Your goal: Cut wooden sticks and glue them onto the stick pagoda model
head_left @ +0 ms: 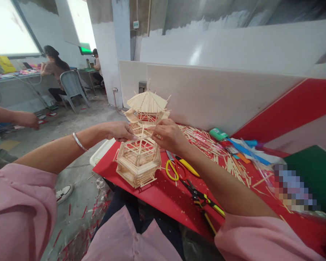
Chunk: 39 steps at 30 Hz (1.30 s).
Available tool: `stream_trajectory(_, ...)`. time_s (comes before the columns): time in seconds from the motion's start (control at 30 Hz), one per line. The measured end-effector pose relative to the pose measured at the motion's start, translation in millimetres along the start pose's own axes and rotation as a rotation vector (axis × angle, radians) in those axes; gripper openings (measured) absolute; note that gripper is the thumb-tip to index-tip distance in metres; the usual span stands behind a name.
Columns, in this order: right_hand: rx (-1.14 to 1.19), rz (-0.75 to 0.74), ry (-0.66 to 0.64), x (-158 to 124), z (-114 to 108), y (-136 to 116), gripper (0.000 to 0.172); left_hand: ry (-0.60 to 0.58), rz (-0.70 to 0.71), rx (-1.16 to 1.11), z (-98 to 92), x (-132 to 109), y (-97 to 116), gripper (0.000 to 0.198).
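Note:
A pagoda model [141, 145] built of thin wooden sticks stands near the left corner of a red table [168, 199]. It has a hexagonal base and a peaked roof [146, 101]. My left hand [121, 131] pinches the model's middle tier from the left, fingers closed on the sticks. On the opposite side, my right hand [167, 135] grips the same tier with its fingers curled. A silver bracelet [79, 142] circles my left wrist. Both my sleeves are pink.
Yellow-handled scissors [176, 168] and black-and-yellow pliers [203, 203] lie right of the model. Loose sticks [220, 152] cover the table behind, beside a green tube [218, 134]. Another person's hand [27, 119] reaches in at the left. Two people sit far back.

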State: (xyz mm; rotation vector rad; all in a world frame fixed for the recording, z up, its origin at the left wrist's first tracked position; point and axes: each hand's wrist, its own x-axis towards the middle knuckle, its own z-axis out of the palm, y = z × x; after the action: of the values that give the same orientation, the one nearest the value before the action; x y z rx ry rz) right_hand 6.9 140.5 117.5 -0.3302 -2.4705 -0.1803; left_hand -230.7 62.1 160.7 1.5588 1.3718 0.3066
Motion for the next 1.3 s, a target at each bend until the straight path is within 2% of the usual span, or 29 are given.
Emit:
stream_trajectory(0.47, -0.004, -0.013, -0.008, 0.3, -0.7, 0.0, 0.029, 0.005, 0.001, 0.019, 0.5, -0.9, 1.6, 0.045)
stream_trajectory(1.03, -0.038, -0.044, 0.013, 0.7, -1.3, -0.7, 0.027, 0.029, -0.066, 0.033, 2.6, -4.4, 7.7, 0.043)
stream_trajectory(1.3, -0.096, -0.06, 0.037, 0.8, 2.0, 0.5, 0.022, -0.009, 0.004, 0.012, 0.5, -1.3, 2.3, 0.044)
